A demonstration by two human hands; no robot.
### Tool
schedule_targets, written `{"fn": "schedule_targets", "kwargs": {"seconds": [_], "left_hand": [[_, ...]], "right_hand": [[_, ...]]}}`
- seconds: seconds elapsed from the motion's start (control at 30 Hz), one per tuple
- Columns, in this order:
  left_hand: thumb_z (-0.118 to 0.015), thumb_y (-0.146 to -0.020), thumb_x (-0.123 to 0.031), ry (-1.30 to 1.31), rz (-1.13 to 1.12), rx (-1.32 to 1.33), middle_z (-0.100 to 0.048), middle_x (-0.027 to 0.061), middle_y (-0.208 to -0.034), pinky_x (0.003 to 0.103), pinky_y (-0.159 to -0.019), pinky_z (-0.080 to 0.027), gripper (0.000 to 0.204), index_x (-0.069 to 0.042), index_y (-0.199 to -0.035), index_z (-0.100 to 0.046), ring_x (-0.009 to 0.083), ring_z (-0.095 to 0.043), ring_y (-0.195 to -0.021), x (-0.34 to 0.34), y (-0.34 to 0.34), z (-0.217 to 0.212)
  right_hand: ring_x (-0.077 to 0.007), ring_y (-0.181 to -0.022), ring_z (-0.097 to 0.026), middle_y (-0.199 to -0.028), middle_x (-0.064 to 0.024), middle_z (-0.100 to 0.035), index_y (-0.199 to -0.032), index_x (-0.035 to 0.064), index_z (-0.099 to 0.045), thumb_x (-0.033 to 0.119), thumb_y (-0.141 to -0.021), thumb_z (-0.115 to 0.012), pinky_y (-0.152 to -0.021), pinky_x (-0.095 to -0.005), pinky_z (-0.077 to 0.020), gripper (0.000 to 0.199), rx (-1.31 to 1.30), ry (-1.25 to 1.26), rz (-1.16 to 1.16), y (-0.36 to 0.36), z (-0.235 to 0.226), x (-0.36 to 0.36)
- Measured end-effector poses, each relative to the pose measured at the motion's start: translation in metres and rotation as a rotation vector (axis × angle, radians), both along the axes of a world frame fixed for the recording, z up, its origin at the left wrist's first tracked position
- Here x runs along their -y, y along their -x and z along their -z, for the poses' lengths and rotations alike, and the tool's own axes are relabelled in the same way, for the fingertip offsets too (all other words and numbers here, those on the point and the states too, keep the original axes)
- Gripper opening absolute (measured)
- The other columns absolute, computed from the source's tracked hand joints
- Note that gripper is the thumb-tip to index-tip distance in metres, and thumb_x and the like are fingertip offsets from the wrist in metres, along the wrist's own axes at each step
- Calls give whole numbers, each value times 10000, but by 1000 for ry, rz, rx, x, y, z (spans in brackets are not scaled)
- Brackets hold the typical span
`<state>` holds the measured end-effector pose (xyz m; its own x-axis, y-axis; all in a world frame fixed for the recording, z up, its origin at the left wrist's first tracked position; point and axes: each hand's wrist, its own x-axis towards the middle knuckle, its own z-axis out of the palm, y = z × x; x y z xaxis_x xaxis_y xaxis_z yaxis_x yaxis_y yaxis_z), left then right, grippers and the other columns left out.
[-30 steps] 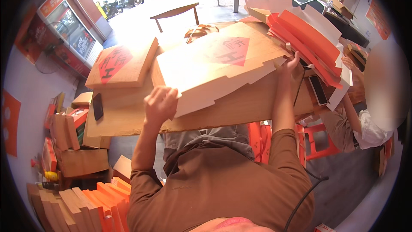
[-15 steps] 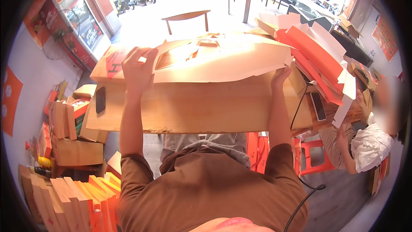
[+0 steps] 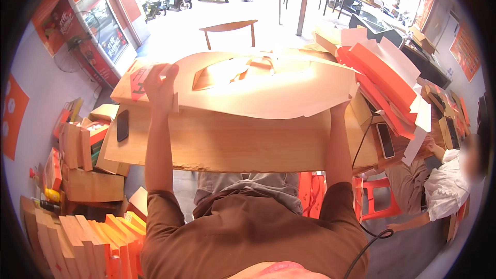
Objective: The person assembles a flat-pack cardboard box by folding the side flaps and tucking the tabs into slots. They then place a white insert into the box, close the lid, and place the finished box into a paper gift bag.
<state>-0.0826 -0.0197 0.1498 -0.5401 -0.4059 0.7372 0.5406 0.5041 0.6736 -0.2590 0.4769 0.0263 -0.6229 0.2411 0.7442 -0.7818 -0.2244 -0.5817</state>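
Observation:
A large pale card sheet (image 3: 274,106) with a cut-out middle spans the far part of the wooden table (image 3: 248,147). Its near edge bows down toward me, and bright sunlight washes out its centre. My left hand (image 3: 161,85) is closed with bent fingers at the sheet's left edge. At the right end, my right hand (image 3: 340,107) grips the sheet's edge from below; its fingertips are partly hidden by the card. Under and beside my left hand lies a flat orange-brown box (image 3: 124,87) with a red diamond on it.
Orange and white folded card pieces (image 3: 380,75) are heaped at the right. A dark phone (image 3: 122,125) lies at the left, another phone (image 3: 385,139) at the right beside a black cable. A co-worker (image 3: 442,186) sits near a red stool (image 3: 380,206). Cardboard boxes (image 3: 93,183) are stacked at left.
The sheet's near edge has come closer to me and bows lower, with both hands still at its ends. The view has shifted slightly. The co-worker has stretched an arm out low.

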Motion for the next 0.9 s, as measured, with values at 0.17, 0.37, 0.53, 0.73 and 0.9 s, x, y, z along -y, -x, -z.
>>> {"fn": "schedule_targets", "kwargs": {"seconds": [0.17,0.37,0.53,0.73,0.9], "left_hand": [[-763,-1012,-175,-313,297,66,-735,60,-1061,302,-830,-546,228,34,-1102,-740,130,-668,-956,39,42,21],[-692,-1031,-136,-456,497,-39,-677,181,-1356,372,-1049,-538,281,55,-1237,-696,250,-642,-1265,18,72,65],[-692,-1012,-69,-174,422,-28,-597,159,-1528,390,-1168,-445,362,41,-1356,-669,262,-552,-1416,15,78,142],[-717,-985,2,-288,359,290,-594,90,-1477,317,-1018,-550,442,-1,-1420,-636,179,-638,-1273,-10,56,129],[-872,-831,61,89,99,108,-635,109,-1395,331,-901,-643,469,-26,-1273,-744,195,-733,-1097,-1,65,133]], "right_hand": [[-301,-1492,-491,-1618,-181,-488,-1635,8,-344,575,-1101,-506,-1233,-466,-435,796,-123,-139,105,17,33,-26],[-281,-1445,-519,-1584,-174,-519,-1607,-29,-380,403,-1040,-612,-1205,-433,-427,750,-10,18,82,-1,31,-10],[-263,-1406,-542,-1555,-168,-545,-1583,-61,-410,260,-989,-701,-1181,-407,-420,735,85,154,72,-3,38,1],[-222,-1139,-626,-1288,-124,-664,-1302,-104,-640,286,-1038,-649,-986,-395,-506,471,235,85,215,23,69,-29],[-237,-1143,-631,-1258,-167,-663,-1320,-107,-623,366,-1087,-557,-1027,-413,-511,532,347,70,338,18,63,-19]]}}
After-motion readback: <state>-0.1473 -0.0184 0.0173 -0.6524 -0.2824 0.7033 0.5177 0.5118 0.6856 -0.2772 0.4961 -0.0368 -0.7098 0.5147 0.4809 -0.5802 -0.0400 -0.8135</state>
